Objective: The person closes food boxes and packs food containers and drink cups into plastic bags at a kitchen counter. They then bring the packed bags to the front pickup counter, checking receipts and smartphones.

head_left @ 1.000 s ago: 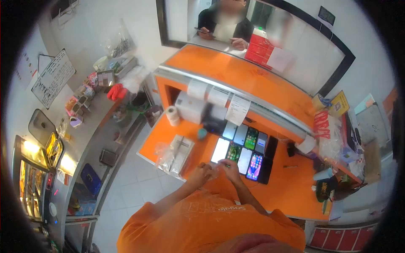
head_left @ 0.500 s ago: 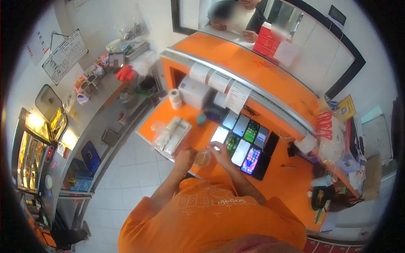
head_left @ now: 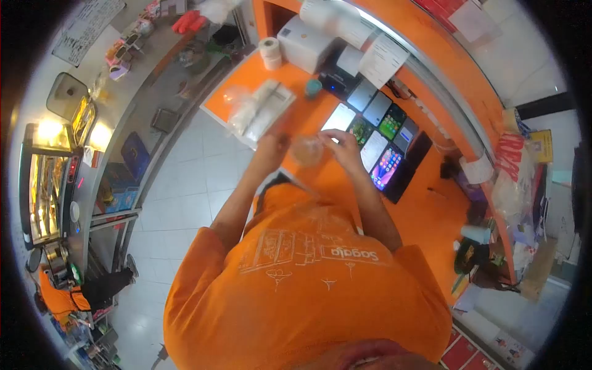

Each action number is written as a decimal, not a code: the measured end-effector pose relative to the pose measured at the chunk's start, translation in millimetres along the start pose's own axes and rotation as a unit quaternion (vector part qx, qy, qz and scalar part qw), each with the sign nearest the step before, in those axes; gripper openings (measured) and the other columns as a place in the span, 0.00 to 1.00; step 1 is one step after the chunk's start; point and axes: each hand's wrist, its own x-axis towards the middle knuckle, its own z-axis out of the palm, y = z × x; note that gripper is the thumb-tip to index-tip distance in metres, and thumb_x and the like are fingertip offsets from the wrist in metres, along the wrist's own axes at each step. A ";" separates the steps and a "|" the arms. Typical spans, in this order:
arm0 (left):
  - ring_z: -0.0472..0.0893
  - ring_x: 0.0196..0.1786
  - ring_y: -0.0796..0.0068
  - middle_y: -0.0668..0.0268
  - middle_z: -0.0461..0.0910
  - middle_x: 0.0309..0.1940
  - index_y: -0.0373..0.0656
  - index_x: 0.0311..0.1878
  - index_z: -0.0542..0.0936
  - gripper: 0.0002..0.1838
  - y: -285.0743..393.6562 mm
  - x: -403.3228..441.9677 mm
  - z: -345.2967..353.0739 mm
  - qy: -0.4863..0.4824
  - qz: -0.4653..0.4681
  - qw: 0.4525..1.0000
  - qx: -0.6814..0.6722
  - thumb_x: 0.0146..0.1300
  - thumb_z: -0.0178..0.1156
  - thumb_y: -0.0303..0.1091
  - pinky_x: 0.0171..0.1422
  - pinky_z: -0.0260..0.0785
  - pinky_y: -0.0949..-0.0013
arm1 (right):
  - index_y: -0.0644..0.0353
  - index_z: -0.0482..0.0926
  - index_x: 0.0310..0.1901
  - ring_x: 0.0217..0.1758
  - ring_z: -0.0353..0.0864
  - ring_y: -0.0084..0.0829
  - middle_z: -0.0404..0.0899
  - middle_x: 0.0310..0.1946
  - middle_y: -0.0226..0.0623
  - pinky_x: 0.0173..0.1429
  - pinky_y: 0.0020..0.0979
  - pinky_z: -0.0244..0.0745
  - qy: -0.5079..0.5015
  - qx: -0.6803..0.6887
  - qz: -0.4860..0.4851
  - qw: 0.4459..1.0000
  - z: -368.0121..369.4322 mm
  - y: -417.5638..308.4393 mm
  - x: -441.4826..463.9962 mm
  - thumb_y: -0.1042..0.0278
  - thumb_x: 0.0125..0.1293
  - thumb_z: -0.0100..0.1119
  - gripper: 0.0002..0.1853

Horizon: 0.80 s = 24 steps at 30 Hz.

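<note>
A small clear plastic bag [head_left: 306, 152] with brownish contents hangs between my hands, over the front edge of the orange counter. My left hand [head_left: 270, 153] is closed at its left side; motion blurs those fingers. With thumb and fingers pinched, my right hand [head_left: 343, 148] grips its upper right edge. Just right of that hand several lit phones [head_left: 387, 166] lie in rows on a black mat. Beyond my left hand sits a white tray [head_left: 280, 102] with clear plastic packaging on it.
White paper rolls [head_left: 270, 52], a white printer [head_left: 303, 42] and a teal round item [head_left: 312, 87] stand at the back. Printed sheets [head_left: 382, 60] hang from the shelf. A person in orange [head_left: 61, 296] is at far left. Clutter, including a cup [head_left: 476, 234], lines the right.
The view has tilted downward, so the counter and hands appear higher and the person across the counter is out of frame. Both hands still hold the plastic bag, slightly farther apart.
</note>
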 end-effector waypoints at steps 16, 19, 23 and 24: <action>0.77 0.44 0.72 0.65 0.79 0.40 0.38 0.44 0.81 0.09 1.9 43.8 -1.5 -0.156 -0.006 0.959 -0.236 0.66 0.61 0.33 0.48 0.70 0.69 | 0.58 0.63 0.62 0.49 0.82 0.28 0.80 0.44 0.36 0.53 0.29 0.76 -0.073 0.075 -0.016 0.994 32.3 -20.7 8.6 0.80 0.64 0.59 0.26; 0.76 0.46 0.77 0.68 0.80 0.42 0.38 0.49 0.81 0.13 -4.0 47.9 -2.4 -0.223 -0.017 0.918 -0.327 0.65 0.63 0.34 0.51 0.70 0.71 | 0.57 0.63 0.62 0.53 0.80 0.29 0.76 0.47 0.35 0.55 0.31 0.76 -0.105 0.115 0.031 0.987 24.8 -16.7 12.6 0.81 0.60 0.63 0.29; 0.78 0.46 0.78 0.69 0.82 0.41 0.38 0.53 0.82 0.16 -5.8 60.0 4.3 -0.238 0.085 0.904 -0.345 0.63 0.64 0.32 0.54 0.70 0.72 | 0.59 0.63 0.60 0.56 0.78 0.29 0.71 0.51 0.34 0.57 0.31 0.76 -0.197 0.122 0.044 0.972 9.2 -29.5 17.5 0.79 0.60 0.64 0.28; 0.79 0.46 0.77 0.68 0.83 0.40 0.38 0.53 0.82 0.16 -3.1 62.8 4.5 -0.252 0.117 0.906 -0.320 0.62 0.64 0.31 0.55 0.70 0.71 | 0.59 0.64 0.59 0.57 0.77 0.29 0.70 0.51 0.33 0.57 0.31 0.76 -0.207 0.109 0.063 0.970 3.7 -48.8 17.5 0.79 0.60 0.64 0.27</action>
